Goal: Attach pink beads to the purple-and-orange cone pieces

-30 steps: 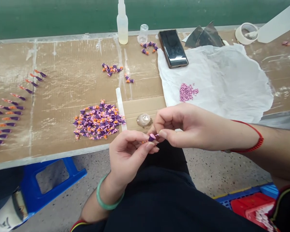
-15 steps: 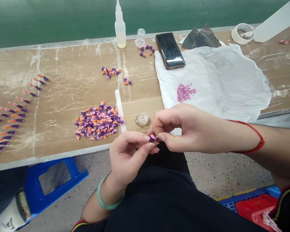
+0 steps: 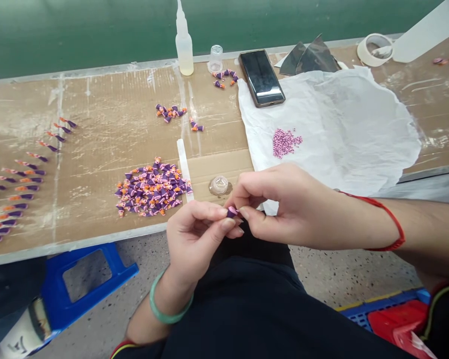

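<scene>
My left hand [image 3: 196,234] pinches a tiny purple-and-pink figurine [image 3: 232,212] between thumb and forefinger, above my lap near the table edge. My right hand [image 3: 280,207] is closed in a pinch at the pink end of that figurine. Whatever its fingertips hold is too small and covered to make out. Just beyond the fingers, a small clear cup [image 3: 219,185] of clear liquid stands on a piece of cardboard [image 3: 220,162]. To the left lies a heap of similar purple, pink and orange figurines [image 3: 151,189]. Tiny pink pieces [image 3: 285,143] lie piled on white paper [image 3: 344,124].
A dropper bottle [image 3: 184,47], a clear cap [image 3: 215,59] and a phone [image 3: 262,78] are along the back. Rows of figurines [image 3: 17,206] lie at far left. A tape roll [image 3: 374,50] sits at back right. A blue stool [image 3: 82,289] stands below the table.
Both hands have shifted slightly left with the figurine still between them. The view has moved a little; the table's things otherwise look the same.
</scene>
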Available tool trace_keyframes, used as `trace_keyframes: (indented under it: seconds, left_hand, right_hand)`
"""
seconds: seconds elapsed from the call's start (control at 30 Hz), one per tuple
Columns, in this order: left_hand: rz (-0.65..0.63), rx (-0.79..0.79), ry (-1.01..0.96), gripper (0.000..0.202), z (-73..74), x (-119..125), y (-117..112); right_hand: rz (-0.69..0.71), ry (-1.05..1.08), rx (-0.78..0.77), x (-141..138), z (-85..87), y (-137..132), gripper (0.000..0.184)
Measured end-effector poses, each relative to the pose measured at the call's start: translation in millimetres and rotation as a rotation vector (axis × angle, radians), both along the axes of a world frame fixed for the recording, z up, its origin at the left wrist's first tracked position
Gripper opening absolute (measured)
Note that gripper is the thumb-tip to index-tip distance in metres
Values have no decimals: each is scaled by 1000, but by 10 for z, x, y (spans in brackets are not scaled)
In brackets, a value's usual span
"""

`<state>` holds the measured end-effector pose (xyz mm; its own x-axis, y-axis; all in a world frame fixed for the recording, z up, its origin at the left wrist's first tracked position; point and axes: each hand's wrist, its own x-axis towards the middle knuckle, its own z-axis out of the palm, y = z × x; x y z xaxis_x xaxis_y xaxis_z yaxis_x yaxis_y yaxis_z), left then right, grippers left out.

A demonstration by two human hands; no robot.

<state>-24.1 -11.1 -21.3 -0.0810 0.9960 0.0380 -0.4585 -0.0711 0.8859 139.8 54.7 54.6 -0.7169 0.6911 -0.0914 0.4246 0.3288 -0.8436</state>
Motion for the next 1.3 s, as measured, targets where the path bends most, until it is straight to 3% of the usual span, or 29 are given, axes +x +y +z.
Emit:
trace_keyframes:
  seconds: [0.3, 0.43, 0.53, 0.63, 0.73, 0.83, 1.0, 1.1, 1.2, 1.3]
  left_hand:
    - [-41, -1, -39, 18, -37, 2, 33]
    - [-44, 43, 28, 14, -60, -8, 24]
    - [38, 172, 248, 13, -81, -35, 11]
    - [115, 390, 545, 28, -105, -87, 30]
    - [174, 561, 751, 37, -117, -124, 68]
    - [202, 627, 842, 40, -104, -117, 92]
    - [156, 561, 989, 30, 12, -255, 222]
    - [40, 493, 1280, 13, 130, -563, 420]
    - [-116, 402, 1605, 10, 240, -885, 654]
    - [-186, 348, 1722, 9, 289, -1008, 935]
  right_hand:
    - [-26, -3, 70, -8, -76, -24, 15]
    - [-8, -16, 96, 31, -19, 2, 13]
    - [-88, -38, 184, 134, 86, 40, 9]
    - [-203, -23, 237, 267, 131, 65, 9]
    - [-208, -11, 215, 363, 67, 72, 10]
    - [-201, -7, 173, 412, -35, 85, 10]
    - [-216, 5, 203, 529, -173, 151, 14]
    - [-212, -1, 241, 650, -259, 204, 21]
    - [-261, -52, 239, 764, -342, 250, 27]
    - [-325, -92, 228, 842, -407, 282, 29]
